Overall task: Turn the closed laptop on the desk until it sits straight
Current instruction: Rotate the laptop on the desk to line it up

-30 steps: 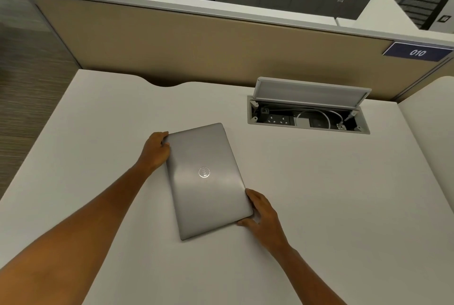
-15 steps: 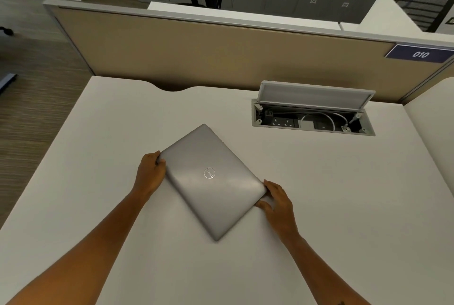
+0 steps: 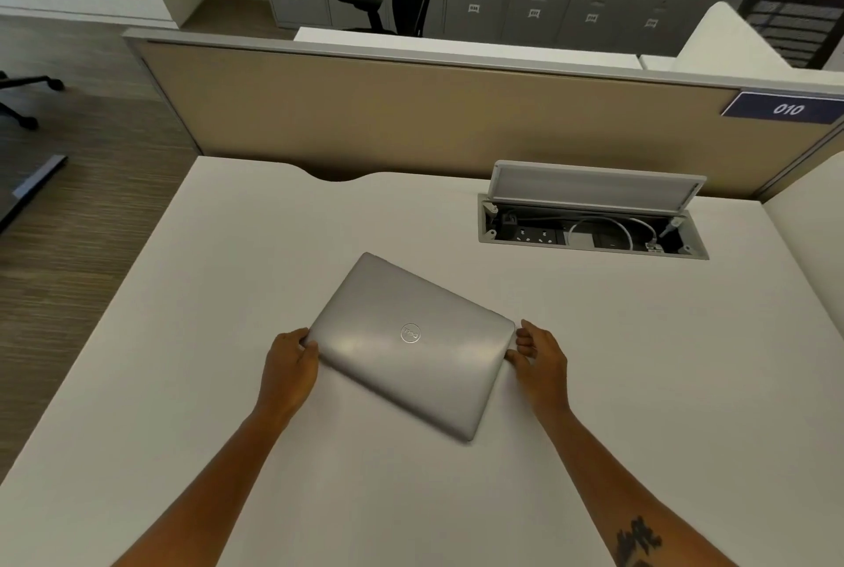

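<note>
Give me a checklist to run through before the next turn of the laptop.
1. Laptop lid closed: ok.
2. Left hand on the laptop's left corner: ok.
3. Right hand on its right corner: ok.
4. Laptop square to the desk edges: not ok, it lies skewed.
5. Desk around the laptop free for turning: ok.
6. Clear of the open cable box: ok, the two lie apart.
</note>
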`<state>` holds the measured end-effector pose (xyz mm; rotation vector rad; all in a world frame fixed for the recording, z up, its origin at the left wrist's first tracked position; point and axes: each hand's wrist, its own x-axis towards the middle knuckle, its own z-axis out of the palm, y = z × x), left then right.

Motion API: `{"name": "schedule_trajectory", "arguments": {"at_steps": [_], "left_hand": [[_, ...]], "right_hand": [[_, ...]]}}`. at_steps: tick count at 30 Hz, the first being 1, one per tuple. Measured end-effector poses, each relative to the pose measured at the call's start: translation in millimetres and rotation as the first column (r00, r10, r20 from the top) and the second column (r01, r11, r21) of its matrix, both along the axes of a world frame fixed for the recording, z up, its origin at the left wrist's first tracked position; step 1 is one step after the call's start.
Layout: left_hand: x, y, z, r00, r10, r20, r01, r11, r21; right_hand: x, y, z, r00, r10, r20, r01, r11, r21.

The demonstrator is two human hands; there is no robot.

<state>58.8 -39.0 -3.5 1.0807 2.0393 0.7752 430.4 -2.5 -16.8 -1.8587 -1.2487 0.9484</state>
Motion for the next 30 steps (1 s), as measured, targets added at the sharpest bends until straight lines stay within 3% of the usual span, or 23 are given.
{"name": "schedule_trajectory", "arguments": {"at_steps": [7,17,30], "left_hand": [[-8.2,12.0,3.6,0.999,-0.014,-0.03,0.01,0.994,-0.111],[-0.3,66.6,7.7,0.993,-0.083,0.082,0.094,0.986,-0.134],[6.1,93.7,4.0,0.942,0.103,0.32,-0.025,0.971,-0.239]], "right_hand": [[-20.2,-2.7,5.6,0.984,-0.152,-0.094,0.138,0.98,-0.143],[-45.1,-33.9,8.9,0.908,-0.34,-0.246,0.249,0.909,-0.335],[-50.7,-36.6,1.7,0.834,-0.406,-0.373,0.257,0.885,-0.388]]}}
